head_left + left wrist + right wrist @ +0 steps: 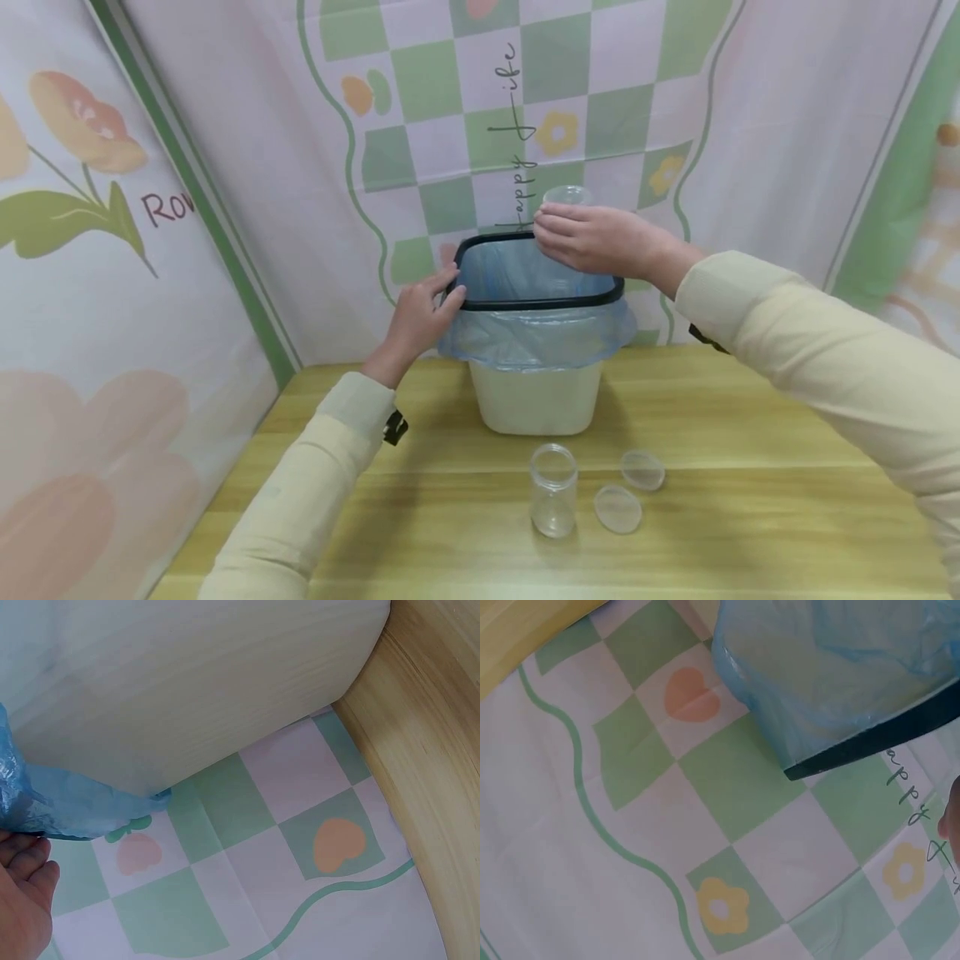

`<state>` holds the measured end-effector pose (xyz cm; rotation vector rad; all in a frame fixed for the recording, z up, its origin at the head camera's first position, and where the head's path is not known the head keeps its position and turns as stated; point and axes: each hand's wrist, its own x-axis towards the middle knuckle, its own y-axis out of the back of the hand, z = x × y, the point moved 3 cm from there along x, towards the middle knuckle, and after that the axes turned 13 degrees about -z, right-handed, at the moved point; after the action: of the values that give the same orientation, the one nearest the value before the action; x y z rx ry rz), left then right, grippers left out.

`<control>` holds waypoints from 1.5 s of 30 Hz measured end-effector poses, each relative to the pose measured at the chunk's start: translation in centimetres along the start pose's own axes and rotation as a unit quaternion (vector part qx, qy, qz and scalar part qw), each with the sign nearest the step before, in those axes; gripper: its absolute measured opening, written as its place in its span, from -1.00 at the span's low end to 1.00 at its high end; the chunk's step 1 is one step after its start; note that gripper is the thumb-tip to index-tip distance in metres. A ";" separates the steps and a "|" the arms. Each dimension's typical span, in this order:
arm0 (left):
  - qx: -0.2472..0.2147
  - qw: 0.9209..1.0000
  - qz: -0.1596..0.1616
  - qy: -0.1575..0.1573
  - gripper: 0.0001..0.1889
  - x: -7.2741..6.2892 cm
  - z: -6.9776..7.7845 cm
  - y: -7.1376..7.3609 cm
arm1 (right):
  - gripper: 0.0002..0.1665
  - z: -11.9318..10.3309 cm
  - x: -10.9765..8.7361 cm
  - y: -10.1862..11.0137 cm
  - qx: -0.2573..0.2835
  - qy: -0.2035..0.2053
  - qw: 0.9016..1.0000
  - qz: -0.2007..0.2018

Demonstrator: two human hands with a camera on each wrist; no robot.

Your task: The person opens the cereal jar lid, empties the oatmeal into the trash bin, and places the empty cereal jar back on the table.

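Observation:
My left hand (pixel 420 317) holds the left side of a bin's black rim (pixel 536 305). In the left wrist view, the fingers of that left hand (pixel 26 892) curl at the edge of the blue bag (pixel 75 802). My right hand (pixel 596 237) grips a clear jar (pixel 567 195) above the bin's right part; the hand hides most of this jar. Only a bit of the right hand (pixel 951 821) shows in the right wrist view. The pale bin (pixel 536 404) stands upright, its blue liner bag (pixel 536 337) folded over the rim.
A second clear jar (pixel 554 492) stands upright and uncovered on the wooden table (pixel 750 467), in front of the bin. Two clear round lids (pixel 618 509) lie flat to its right. Behind the bin hangs a patterned curtain (pixel 427 75).

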<state>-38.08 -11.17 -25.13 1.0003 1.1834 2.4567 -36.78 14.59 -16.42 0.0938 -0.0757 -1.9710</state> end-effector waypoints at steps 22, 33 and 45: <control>0.006 1.000 0.009 -0.011 -0.51 -0.1 0.1 -0.1 | -0.60 1.9 -3.1 -0.7 0.244 -0.211 0.944 0.071; 0.007 1.000 0.008 -0.010 -0.50 -0.1 0.0 0.0 | -0.57 1.6 -3.7 -0.5 0.367 -0.259 0.893 0.038; 0.006 1.000 -0.004 -0.001 -0.48 -0.1 0.0 0.1 | -0.40 1.2 -4.4 -0.4 0.476 -0.321 0.818 -0.021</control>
<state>-37.99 -11.26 -25.11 0.9993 1.1994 2.4453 -35.51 18.80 -15.12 0.0700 -1.5115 -1.7439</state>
